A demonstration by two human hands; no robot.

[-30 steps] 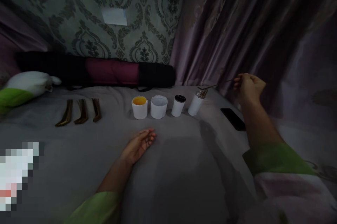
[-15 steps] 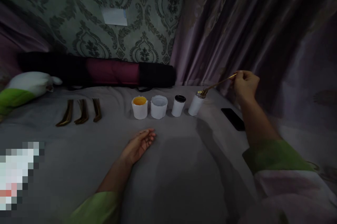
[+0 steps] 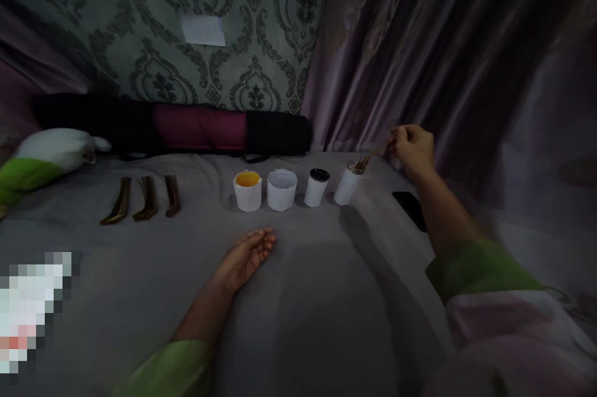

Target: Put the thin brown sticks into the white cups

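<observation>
My right hand (image 3: pixel 413 148) is closed on the end of a thin golden stick (image 3: pixel 370 157), whose other end dips into the rightmost white cup (image 3: pixel 347 184). My left hand (image 3: pixel 247 257) lies open and flat on the grey sheet (image 3: pixel 303 297), holding nothing, just in front of the row of cups. That row has a cup with yellow contents (image 3: pixel 247 190), a cup with pale contents (image 3: pixel 282 188) and a smaller cup with a black top (image 3: pixel 316 186).
Three dark golden utensils (image 3: pixel 145 198) lie side by side at the left. A black phone (image 3: pixel 410 209) rests under my right forearm. A black and maroon bolster (image 3: pixel 186 126) lines the wall, curtains (image 3: pixel 443 61) hang right, a white-green cushion (image 3: pixel 41 157) sits far left.
My right hand has moved left towards the rightmost cup, and the stick has gone deeper into it. The left hand has stayed still.
</observation>
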